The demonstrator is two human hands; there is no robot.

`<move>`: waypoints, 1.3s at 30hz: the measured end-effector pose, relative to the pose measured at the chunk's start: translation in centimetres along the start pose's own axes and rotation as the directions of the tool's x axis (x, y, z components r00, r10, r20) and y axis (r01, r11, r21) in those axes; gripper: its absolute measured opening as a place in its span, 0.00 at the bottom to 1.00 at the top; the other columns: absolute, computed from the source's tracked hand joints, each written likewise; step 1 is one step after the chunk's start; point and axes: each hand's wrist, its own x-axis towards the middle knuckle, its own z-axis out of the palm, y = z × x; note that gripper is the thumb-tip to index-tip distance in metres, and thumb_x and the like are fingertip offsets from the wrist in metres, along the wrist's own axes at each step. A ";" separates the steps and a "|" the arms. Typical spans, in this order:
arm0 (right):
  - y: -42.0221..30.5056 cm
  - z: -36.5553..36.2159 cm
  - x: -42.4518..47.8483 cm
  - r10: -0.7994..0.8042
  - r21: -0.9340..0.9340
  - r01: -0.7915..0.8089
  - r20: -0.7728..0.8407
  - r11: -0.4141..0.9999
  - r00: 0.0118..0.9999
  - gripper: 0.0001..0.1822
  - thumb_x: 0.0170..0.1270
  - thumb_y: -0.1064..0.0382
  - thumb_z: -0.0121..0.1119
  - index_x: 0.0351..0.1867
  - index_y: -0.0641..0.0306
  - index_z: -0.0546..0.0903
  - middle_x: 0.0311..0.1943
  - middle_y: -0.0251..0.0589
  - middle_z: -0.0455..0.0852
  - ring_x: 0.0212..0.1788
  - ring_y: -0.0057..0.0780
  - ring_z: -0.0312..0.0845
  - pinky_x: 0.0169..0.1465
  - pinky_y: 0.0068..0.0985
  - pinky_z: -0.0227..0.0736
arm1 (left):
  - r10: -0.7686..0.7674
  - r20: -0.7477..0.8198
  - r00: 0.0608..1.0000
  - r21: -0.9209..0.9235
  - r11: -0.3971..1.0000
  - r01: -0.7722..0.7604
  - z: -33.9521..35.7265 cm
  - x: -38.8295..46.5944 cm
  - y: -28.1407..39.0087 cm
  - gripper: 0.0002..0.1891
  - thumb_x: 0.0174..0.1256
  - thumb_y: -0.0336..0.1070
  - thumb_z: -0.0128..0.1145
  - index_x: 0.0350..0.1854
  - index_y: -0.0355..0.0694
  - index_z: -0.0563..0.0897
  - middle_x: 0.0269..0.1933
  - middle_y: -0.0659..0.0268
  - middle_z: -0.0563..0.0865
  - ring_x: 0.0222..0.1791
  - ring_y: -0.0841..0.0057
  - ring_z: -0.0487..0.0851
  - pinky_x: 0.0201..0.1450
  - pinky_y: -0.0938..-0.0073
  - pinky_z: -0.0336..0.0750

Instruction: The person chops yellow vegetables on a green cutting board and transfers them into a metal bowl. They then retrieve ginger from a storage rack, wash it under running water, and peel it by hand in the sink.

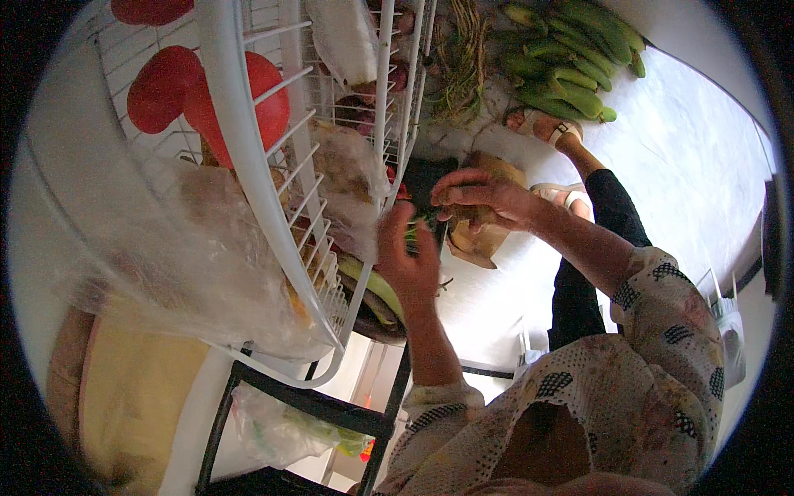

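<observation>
My left hand is beside the outer wires of a white wire basket, its thumb and fingers apart. My right hand hovers just to its right with fingers spread and bent. No held item can be made out in either. Below and between them, thin green stalks and something red show in a dark container; my hands partly hide it. A torn brown cardboard box lies on the floor beyond my right hand.
The white wire rack on the left holds red balloon-like objects and plastic bags. Green cucumber-like vegetables and stringy stems lie on the floor. Long green and dark vegetables sit low beside a black frame.
</observation>
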 end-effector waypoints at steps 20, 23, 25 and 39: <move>-1.3 -2.7 -1.7 0.002 -0.092 -0.014 -0.128 0.996 0.992 0.22 0.62 0.56 0.59 0.54 0.65 0.72 0.46 0.40 0.80 0.42 0.23 0.80 0.25 0.13 0.69 | -0.308 -0.051 0.950 0.334 0.891 0.306 -1.5 5.7 -11.1 0.27 0.59 0.56 0.56 0.56 0.44 0.74 0.54 0.60 0.80 0.52 0.64 0.78 0.55 0.61 0.70; -1.3 -2.1 -2.0 -0.015 -0.122 0.004 -0.091 0.993 0.996 0.22 0.62 0.56 0.59 0.54 0.64 0.72 0.46 0.39 0.80 0.43 0.22 0.80 0.26 0.13 0.70 | -0.310 -0.286 0.907 0.014 0.945 0.327 -2.4 3.0 -4.8 0.25 0.60 0.53 0.57 0.54 0.41 0.75 0.50 0.62 0.82 0.51 0.65 0.79 0.56 0.62 0.70; -0.8 -1.8 -2.2 -0.023 -0.141 0.015 -0.060 0.990 0.998 0.22 0.62 0.56 0.59 0.55 0.64 0.72 0.47 0.39 0.80 0.43 0.23 0.80 0.27 0.13 0.72 | -0.171 -0.399 0.901 0.118 0.964 0.236 -2.0 0.3 -3.3 0.22 0.61 0.51 0.58 0.51 0.40 0.77 0.47 0.62 0.83 0.51 0.66 0.79 0.57 0.63 0.70; 1.7 -3.1 -3.7 0.031 -0.010 -0.031 -0.037 0.999 0.999 0.22 0.62 0.56 0.59 0.55 0.64 0.73 0.48 0.40 0.79 0.45 0.26 0.79 0.33 0.21 0.79 | 0.028 0.111 0.993 -0.066 0.998 -0.021 1.9 -3.9 3.3 0.16 0.62 0.31 0.58 0.51 0.34 0.76 0.49 0.55 0.81 0.49 0.63 0.80 0.51 0.67 0.74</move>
